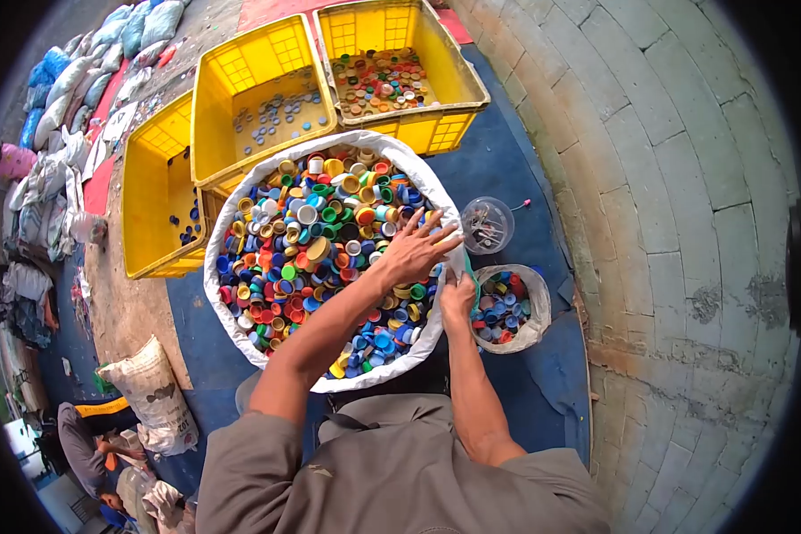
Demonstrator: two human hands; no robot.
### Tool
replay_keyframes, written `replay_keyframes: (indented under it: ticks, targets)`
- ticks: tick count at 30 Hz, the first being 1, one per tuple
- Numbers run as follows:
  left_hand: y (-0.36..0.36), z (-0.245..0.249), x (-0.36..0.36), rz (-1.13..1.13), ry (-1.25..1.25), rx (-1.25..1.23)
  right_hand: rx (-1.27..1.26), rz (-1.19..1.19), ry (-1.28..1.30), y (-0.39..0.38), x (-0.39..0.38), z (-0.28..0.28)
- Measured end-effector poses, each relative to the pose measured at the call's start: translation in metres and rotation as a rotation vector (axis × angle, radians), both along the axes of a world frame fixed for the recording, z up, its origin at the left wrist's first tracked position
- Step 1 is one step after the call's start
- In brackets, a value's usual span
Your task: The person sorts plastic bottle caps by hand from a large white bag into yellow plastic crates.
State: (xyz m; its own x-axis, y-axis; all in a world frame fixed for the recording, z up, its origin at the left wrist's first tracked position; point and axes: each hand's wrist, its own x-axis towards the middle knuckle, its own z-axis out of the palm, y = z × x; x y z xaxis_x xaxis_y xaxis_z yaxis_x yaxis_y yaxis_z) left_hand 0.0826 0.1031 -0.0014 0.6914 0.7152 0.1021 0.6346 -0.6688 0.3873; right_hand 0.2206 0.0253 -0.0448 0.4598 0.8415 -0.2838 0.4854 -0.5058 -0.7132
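Note:
A large round white sack (225, 307) with a rolled rim stands in front of me, full of bottle caps (307, 267) in many colours. My left hand (414, 249) lies over the caps at the sack's right side, fingers spread, holding nothing. At the sack's right rim is my right hand (458, 295), its fingers closed by some green material (473, 278); what exactly they grip is too small to tell. Just right of that hand stands a smaller bag (540, 311) with blue and red caps inside. Above it is a clear round container (489, 224) with small items.
Three yellow crates (262, 49) with caps in them stand beyond the sack. A brick wall (676, 222) runs along the right. Filled sacks (62, 93) lie far left, a woven sack (156, 396) stands lower left, and another person (89, 449) is beyond it.

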Motion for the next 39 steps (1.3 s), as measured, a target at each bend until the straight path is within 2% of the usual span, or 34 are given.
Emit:
replay_keyframes:
  ticks: [2, 4, 7, 10, 12, 13, 14, 16, 17, 18, 20, 22, 23, 26, 28, 29, 30, 31, 32, 34, 37, 39]
  targets:
    - [0.019, -0.017, 0.008, -0.093, 0.053, 0.020, -0.040, -0.164, 0.991, 0.001, 0.036, -0.030]
    - [0.039, -0.021, 0.016, -0.134, 0.147, 0.003, -0.074, -0.158, 1.431, 0.002, 0.057, -0.022]
    - [0.063, -0.024, 0.035, -0.097, 0.107, 0.031, -0.133, -0.232, 1.585, 0.001, 0.070, -0.036]
    - [0.082, -0.023, 0.052, -0.209, 0.286, 0.006, -0.198, -0.219, 1.696, 0.005, 0.075, -0.029]
    - [0.092, -0.039, 0.064, -0.126, 0.188, -0.054, -0.266, -0.168, 1.738, 0.011, 0.077, -0.010]
    - [0.101, -0.021, 0.074, -0.076, 0.285, -0.090, -0.291, -0.174, 1.792, 0.011, 0.081, -0.024]
    - [0.108, 0.005, 0.084, 0.023, 0.311, -0.286, -0.303, -0.189, 1.818, 0.011, 0.084, -0.025]
    - [0.131, -0.007, 0.090, -0.074, 0.444, -0.480, -0.316, -0.210, 1.864, 0.018, 0.083, -0.013]
    - [0.148, -0.010, 0.095, -0.113, 0.527, -0.684, -0.345, -0.225, 1.839, 0.018, 0.080, 0.000]
    - [0.151, -0.014, 0.099, -0.076, 0.571, -0.696, -0.373, -0.233, 1.805, 0.016, 0.079, -0.013]
    - [0.150, -0.027, 0.100, 0.008, 0.660, -0.726, -0.434, -0.094, 1.765, 0.018, 0.084, -0.040]
    - [0.130, -0.044, 0.096, 0.138, 0.531, -0.429, -0.289, -0.119, 1.096, 0.017, 0.076, -0.049]
    - [0.121, -0.051, 0.095, 0.233, 0.327, -0.373, -0.226, 0.030, 0.502, 0.016, 0.080, -0.069]
    - [0.120, -0.049, 0.088, 0.371, -0.283, -0.273, -0.145, 0.159, 0.063, 0.026, 0.088, -0.027]
    - [0.134, -0.040, 0.072, 0.437, -0.630, -0.268, -0.021, 0.165, 0.016, 0.037, 0.091, -0.018]
    - [0.148, -0.043, 0.055, 0.436, -0.594, -0.070, 0.082, 0.191, -0.029, 0.045, 0.090, -0.020]
    - [0.158, -0.034, 0.034, 0.456, -0.593, 0.001, 0.185, 0.215, -0.077, 0.054, 0.089, -0.020]
    - [0.168, -0.036, 0.011, 0.538, -0.532, 0.032, 0.223, 0.225, -0.011, 0.068, 0.081, 0.000]
    - [0.175, -0.036, -0.012, 0.579, -0.403, 0.064, 0.253, 0.277, -0.004, 0.081, 0.073, 0.013]
    - [0.184, -0.034, -0.055, 0.548, -0.112, 0.037, 0.317, 0.380, 0.014, 0.110, 0.052, 0.029]
    - [0.186, -0.038, -0.096, 0.546, 0.200, -0.135, 0.385, 0.494, 0.039, 0.156, 0.011, 0.032]
    - [0.189, -0.045, -0.101, 0.529, 0.233, -0.088, 0.415, 0.583, -0.070, 0.185, -0.016, 0.025]
